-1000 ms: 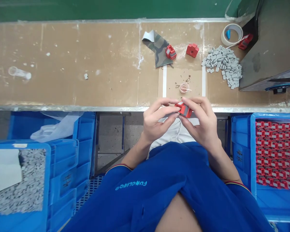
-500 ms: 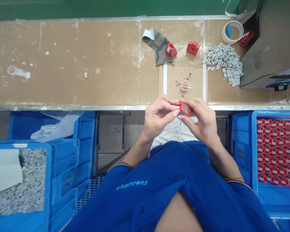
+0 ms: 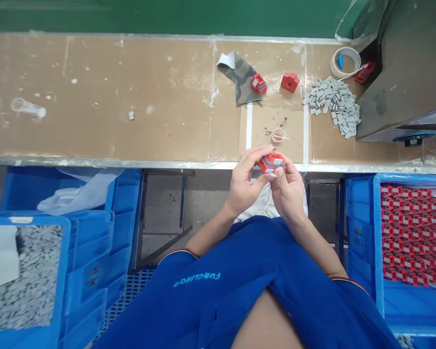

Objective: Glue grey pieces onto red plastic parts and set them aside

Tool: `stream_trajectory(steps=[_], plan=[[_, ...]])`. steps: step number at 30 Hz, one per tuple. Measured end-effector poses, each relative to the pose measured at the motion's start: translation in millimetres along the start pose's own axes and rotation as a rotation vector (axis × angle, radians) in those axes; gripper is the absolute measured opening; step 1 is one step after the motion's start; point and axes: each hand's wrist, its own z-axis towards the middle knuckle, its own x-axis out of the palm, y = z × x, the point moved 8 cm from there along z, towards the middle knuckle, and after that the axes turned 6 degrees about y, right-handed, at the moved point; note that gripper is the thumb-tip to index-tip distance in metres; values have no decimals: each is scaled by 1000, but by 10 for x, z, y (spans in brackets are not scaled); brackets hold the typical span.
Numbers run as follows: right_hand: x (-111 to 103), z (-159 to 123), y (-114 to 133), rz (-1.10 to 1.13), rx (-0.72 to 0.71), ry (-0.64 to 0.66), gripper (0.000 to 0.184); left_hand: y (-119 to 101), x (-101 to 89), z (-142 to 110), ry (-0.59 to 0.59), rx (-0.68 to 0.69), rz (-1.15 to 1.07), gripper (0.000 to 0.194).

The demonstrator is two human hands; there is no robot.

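The left hand (image 3: 244, 185) and right hand (image 3: 288, 192) both grip one red block (image 3: 271, 162) by the near edge of the table (image 3: 167, 138). A little cup (image 3: 274, 132) sits just beyond.

Bright, even light (faint glare on the tabletop (image 3: 174, 131))

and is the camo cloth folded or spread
Partly folded: most of the camo cloth lies spread, but its far left end turns over, showing a white side.
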Motion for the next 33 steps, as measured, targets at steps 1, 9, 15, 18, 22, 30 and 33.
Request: stream_trajectory(steps=[1, 9, 15, 18, 22, 30, 33], plan=[[-5, -17, -1, -11, 0, 15, 49, 1, -1, -9, 7, -5, 21, 43], [-181, -70, 651, -578, -350, 19, 11, -191, -66, 31, 176, 85, 143, 42], [-114, -79, 915, -723, -498, 66, 15, -198, -12, 51, 214, 99, 71, 52], [-76, -110, 966, -736, -541, 91, 16, -250, 3, 54, 218, 108, 51, 52], [-61, -162, 1001, -752, -561, 103, 10, -357, 14, 38, 231, 122, 37, 47], [-26, -371, 1028, -709, -551, 161, 9, -484, 60, -128, 257, 110, 39, 42], [-29, -450, 1010, -638, -526, 167, 11, -540, 90, -200, 263, 137, 74, 41]])
